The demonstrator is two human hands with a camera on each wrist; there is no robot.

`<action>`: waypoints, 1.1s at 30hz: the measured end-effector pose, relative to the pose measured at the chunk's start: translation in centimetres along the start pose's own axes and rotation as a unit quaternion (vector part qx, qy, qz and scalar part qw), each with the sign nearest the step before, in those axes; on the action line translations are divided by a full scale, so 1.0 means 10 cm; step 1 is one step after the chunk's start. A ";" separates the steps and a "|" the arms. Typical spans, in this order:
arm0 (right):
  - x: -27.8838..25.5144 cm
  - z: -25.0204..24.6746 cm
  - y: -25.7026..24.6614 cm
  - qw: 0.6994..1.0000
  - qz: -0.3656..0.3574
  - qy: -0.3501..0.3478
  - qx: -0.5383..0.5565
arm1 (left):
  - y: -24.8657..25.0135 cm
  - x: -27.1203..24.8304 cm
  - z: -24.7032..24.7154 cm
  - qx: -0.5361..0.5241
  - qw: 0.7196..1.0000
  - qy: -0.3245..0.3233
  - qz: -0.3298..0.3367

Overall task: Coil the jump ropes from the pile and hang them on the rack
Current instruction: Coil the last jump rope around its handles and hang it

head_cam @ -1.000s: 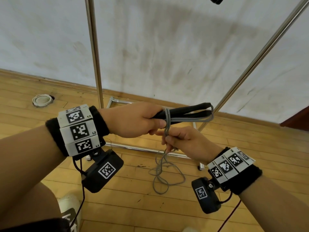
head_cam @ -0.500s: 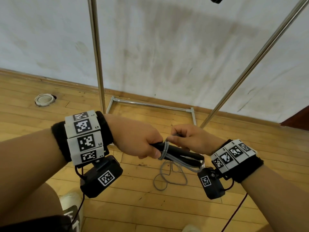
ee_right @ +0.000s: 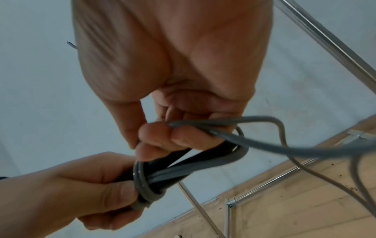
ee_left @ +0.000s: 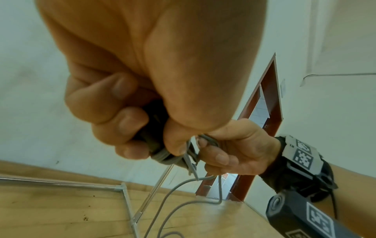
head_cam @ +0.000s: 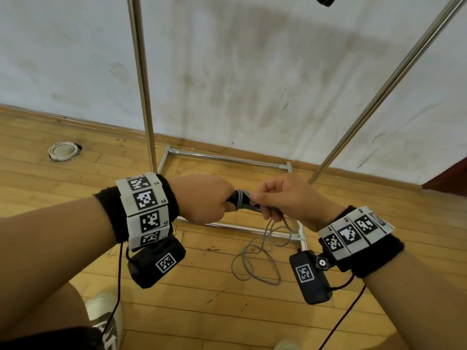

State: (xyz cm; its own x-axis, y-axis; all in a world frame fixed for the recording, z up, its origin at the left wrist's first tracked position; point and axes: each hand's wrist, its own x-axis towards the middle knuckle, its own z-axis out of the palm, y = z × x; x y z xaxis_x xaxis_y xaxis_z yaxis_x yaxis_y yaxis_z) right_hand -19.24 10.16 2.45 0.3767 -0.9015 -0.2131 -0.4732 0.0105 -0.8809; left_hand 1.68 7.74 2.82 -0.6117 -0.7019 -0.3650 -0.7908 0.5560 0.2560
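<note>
Far left on the wooden floor (head_cam: 75, 269) I see a round white ring (head_cam: 62, 151) lying near the baseboard. Next comes the rack (head_cam: 141, 79), its left upright pole rising in front of the stained wall (head_cam: 252, 72), with the base bars flat on the boards below.

My left hand (head_cam: 202, 198) sits in front of the rack base, fist closed around the black handles (ee_right: 183, 158) of the jump rope (head_cam: 255, 261). In the left wrist view my fingers (ee_left: 114, 116) are curled tight about the handles, with several turns of grey cord wound around them just beyond my thumb. The right wrist view shows those turns bunched right against the left thumb, and a doubled loop of cord running along the handles toward the other hand.

My right hand (head_cam: 290, 198) is just beside the left, nearly touching it, over the far ends of the handles. Its fingertips (ee_right: 162, 136) pinch the grey cord, and the lower fingers curl over the handle tips. From that pinch the loose part of the rope drops down and lies in slack loops on the floor, crossing the near base bar of the rack.

Farther right the rack's second pole (head_cam: 394, 82) slants up across the wall, and a dark red door frame (head_cam: 447, 178) shows at the edge.
</note>
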 end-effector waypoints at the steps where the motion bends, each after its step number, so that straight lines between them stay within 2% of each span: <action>1: 0.00 0.02 0.00 1.000 -0.001 0.006 0.007 | 0.00 0.02 0.00 -0.007 1.000 0.011 -0.001; 7: -0.01 0.16 -0.01 0.988 -0.066 0.105 0.096 | -0.06 0.06 -0.08 -0.119 0.986 0.119 0.009; 11: -0.06 0.12 0.00 0.983 -0.076 0.074 0.150 | -0.11 0.05 -0.14 -0.156 0.975 0.159 0.021; 15: -0.10 0.12 0.04 0.988 -0.055 0.094 0.113 | -0.07 0.00 -0.13 -0.176 0.972 0.154 0.035; 21: -0.14 0.14 0.17 0.992 -0.063 0.111 0.013 | -0.03 -0.06 -0.16 -0.220 0.960 0.159 0.066; 26: -0.13 0.16 0.24 0.995 -0.088 0.030 0.042 | -0.01 -0.14 -0.17 -0.230 0.957 0.150 0.088; 30: -0.15 0.16 0.30 0.996 -0.048 -0.027 0.076 | 0.03 -0.23 -0.18 -0.238 0.957 0.109 0.126; 33: -0.14 0.16 0.32 0.998 0.003 -0.036 -0.061 | 0.05 -0.29 -0.17 -0.245 0.955 0.078 0.150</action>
State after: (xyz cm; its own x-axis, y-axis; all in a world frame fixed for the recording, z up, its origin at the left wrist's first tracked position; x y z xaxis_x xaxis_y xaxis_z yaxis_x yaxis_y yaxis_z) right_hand -20.02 12.19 -0.74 0.4270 -0.8685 -0.2519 -0.5670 -0.0401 -0.8228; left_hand 3.02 9.32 5.58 -0.7784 -0.6225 -0.0806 -0.4713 0.4948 0.7301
